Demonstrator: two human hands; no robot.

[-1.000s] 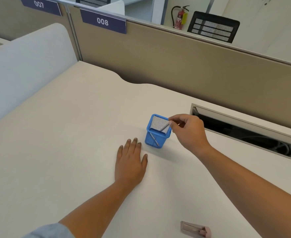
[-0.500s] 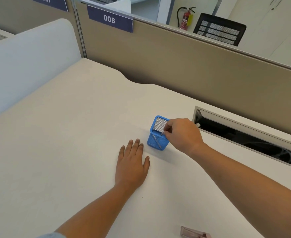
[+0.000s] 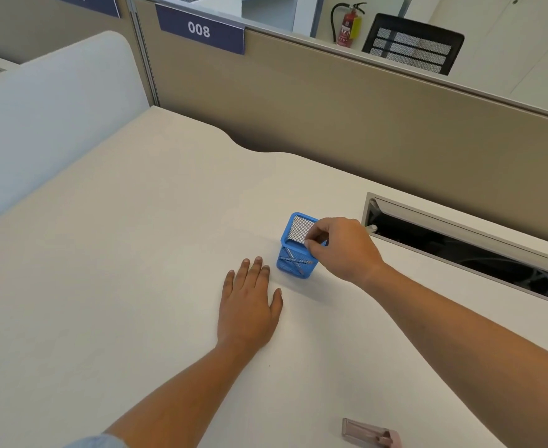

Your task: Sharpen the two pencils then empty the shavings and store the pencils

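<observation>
— Where are the pencils [image 3: 293, 261] to be found?

— They are seen through the mesh of the blue pencil holder [image 3: 295, 268], crossed and leaning inside it. The holder stands upright on the counter [image 3: 120, 253], near the middle, not far from the open cable tray [image 3: 460, 250] set into the surface.

— And how is the right hand [image 3: 340, 247] held?

— It is placed over the near right corner of the holder's rim, the fingers curled and pinched together at the rim. Whether a pencil end is gripped there cannot be told, since the fingertips cover that spot.

— The left hand [image 3: 248, 305]?

— It is laid flat on the counter, palm down, fingers spread and relaxed, nothing grasped. Its fingertips lie just beside the base of the holder, apparently without touching it.

— Is the sharpener [image 3: 371, 436] visible?

— A pinkish translucent one is seen lying on the counter at the lower right edge of the view, well apart from both hands and partly cut off. Its contents cannot be made out.
</observation>
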